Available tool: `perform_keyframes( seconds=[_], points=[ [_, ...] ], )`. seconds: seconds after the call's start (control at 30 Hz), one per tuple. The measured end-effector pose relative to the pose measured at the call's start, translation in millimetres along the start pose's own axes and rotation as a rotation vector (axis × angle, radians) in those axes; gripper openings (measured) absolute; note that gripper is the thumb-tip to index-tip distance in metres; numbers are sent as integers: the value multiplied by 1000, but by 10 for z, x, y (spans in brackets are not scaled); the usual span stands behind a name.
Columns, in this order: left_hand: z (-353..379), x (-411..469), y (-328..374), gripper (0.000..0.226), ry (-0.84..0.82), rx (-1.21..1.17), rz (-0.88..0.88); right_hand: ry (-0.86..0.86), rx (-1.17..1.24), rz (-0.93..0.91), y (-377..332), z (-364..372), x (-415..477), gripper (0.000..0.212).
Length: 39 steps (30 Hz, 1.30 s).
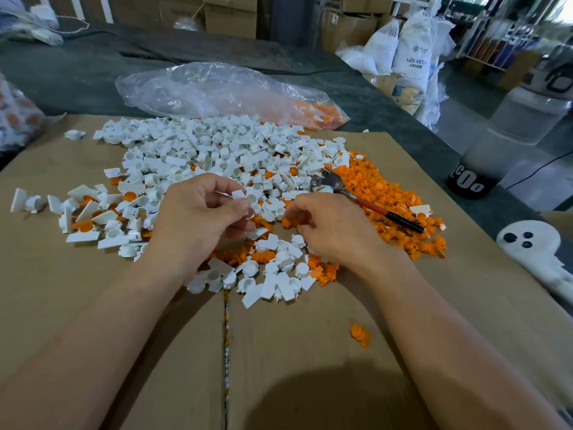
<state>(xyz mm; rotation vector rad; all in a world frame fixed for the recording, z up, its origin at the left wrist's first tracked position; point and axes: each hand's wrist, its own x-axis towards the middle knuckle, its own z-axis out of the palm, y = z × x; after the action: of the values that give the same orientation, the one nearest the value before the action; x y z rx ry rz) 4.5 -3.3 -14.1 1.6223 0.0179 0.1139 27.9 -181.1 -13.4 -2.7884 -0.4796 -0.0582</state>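
Over the cardboard (93, 290), your L hand (198, 212) pinches a cap (240, 194) above the pile (192, 144). R hand (331, 231) curls among plugs (387, 193); its grip's hidden, can't tell. Cap looks light, stiff, prob. slick: hold its flat tab.

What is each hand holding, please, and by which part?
The left hand pinches a white plastic part by its lower end; the right hand touches orange parts, grip unclear.
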Motion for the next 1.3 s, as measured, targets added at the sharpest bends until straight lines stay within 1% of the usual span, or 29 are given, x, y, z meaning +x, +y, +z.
perform_keyframes(
  seconds=[0.07, 0.13, 0.27, 0.33, 0.43, 0.5, 0.53, 0.6, 0.67, 1.0, 1.2, 1.3],
  points=[
    [-1, -5, 4, 12, -5, -12, -7, 19, 6, -25, 18, -1, 1, 34],
    [3, -8, 6, 14, -10, -25, -22, 67, 61, -31, 36, -25, -1, 33],
    [18, -20, 13, 14, -22, -43, -36, 227, 241, -33, 8, -73, -28, 20],
    [19, -30, 15, 14, -31, -34, -24, 288, 378, -35, -46, -75, -51, 13],
    [22, -37, 13, 13, -43, -30, -4, 361, 634, -71, -178, -66, -102, 28],
    [32, -43, 12, 12, -47, -10, 16, 367, 722, -120, -272, -41, -132, 33],
    [41, -46, 13, 12, -48, -1, 25, 359, 731, -135, -310, -18, -141, 32],
    [53, -51, 15, 12, -47, 1, 35, 352, 701, -147, -352, 29, -138, 22],
    [54, -56, 18, 14, -41, -8, 34, 365, 671, -123, -354, 50, -121, 15],
    [50, -55, -6, 21, -47, 60, 66, 388, 568, -95, -348, 50, -120, 10],
    [51, -57, -23, 22, -37, 160, 121, 370, 543, -71, -353, 40, -134, 9],
    [64, -73, -14, 27, -15, 237, 167, 358, 543, -56, -348, 42, -130, 8]
  ],
)
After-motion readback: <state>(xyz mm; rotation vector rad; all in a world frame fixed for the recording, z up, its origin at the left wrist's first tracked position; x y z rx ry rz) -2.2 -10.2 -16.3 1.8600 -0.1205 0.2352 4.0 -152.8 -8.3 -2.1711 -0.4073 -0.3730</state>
